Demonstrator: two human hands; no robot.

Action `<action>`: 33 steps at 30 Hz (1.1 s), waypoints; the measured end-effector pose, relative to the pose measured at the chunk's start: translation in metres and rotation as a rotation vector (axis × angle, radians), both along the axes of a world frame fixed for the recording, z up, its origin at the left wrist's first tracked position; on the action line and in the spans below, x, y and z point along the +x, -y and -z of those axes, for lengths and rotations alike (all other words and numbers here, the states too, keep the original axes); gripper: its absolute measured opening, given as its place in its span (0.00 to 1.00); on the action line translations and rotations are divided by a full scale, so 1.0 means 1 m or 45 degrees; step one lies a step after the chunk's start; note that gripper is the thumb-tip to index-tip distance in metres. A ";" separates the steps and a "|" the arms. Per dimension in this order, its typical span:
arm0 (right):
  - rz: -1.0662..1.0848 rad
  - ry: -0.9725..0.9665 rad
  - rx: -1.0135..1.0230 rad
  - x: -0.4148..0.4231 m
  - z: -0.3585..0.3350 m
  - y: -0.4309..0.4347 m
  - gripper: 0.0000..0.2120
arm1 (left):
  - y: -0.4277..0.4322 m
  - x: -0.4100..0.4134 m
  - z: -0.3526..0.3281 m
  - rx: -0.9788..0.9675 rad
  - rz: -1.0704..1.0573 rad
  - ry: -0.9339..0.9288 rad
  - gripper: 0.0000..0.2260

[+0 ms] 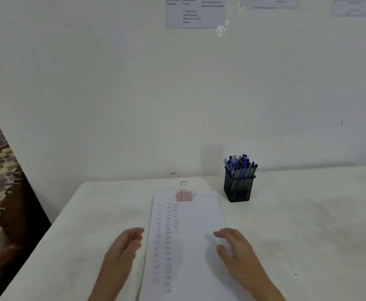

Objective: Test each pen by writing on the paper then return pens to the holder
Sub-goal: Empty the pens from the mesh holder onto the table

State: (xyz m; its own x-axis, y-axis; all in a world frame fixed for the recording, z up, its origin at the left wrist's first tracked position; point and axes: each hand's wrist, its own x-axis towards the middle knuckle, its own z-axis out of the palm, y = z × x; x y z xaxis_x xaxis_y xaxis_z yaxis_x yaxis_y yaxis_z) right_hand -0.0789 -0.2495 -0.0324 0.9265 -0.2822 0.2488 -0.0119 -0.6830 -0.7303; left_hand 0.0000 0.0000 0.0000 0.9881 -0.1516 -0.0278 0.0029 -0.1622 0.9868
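Both of your hands were empty. Your left hand [123, 248] hovered just beside the sheet's left edge with its fingers loosely spread, blurred. Your right hand [238, 253] was over the sheet's right side, fingers straight and apart, gripping nothing.

A pale wall [134, 83] filled the upper view, with printed notices [196, 13] taped high on it, too blurred to read. Below it lay a white table [308, 235]. The paper [197, 246] lay lengthwise in front of you, between your hands, with three columns of small pen marks down its left part and its right part bare. A black mesh holder [239, 190] stood upright on the table just beyond the sheet's far right corner. It was packed with pens [240, 165], blue and dark caps pointing up. A pink binder clip [184, 195] gripped the sheet's far edge.

No pen was out, so the step in hand was probably fetching one. Your right hand was nearer the holder. You would do well to pinch a single pen near its top and lift it straight up – the bundle looked tight, and a sideways pull could tip the holder. Your left palm flat on the paper would steady it for writing – the third column, the shortest, had room below.
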 end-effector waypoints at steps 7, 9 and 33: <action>0.089 -0.207 -0.280 0.007 0.019 -0.018 0.40 | 0.031 0.023 0.045 1.081 0.083 0.313 0.23; 0.036 -0.226 -0.283 0.007 0.019 -0.016 0.39 | 0.033 0.021 0.047 1.224 0.113 0.355 0.28; 0.719 0.207 0.609 0.142 -0.021 0.085 0.48 | 0.037 0.024 0.053 1.397 0.070 0.383 0.43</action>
State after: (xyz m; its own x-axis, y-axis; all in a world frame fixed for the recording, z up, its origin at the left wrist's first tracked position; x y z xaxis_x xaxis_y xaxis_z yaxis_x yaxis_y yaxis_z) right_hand 0.0631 -0.3350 -0.0112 0.5712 -0.8145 0.1014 -0.1327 -0.2135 -0.9679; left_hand 0.0241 -0.0368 -0.0534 0.9699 -0.2348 0.0653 -0.2437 -0.9311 0.2715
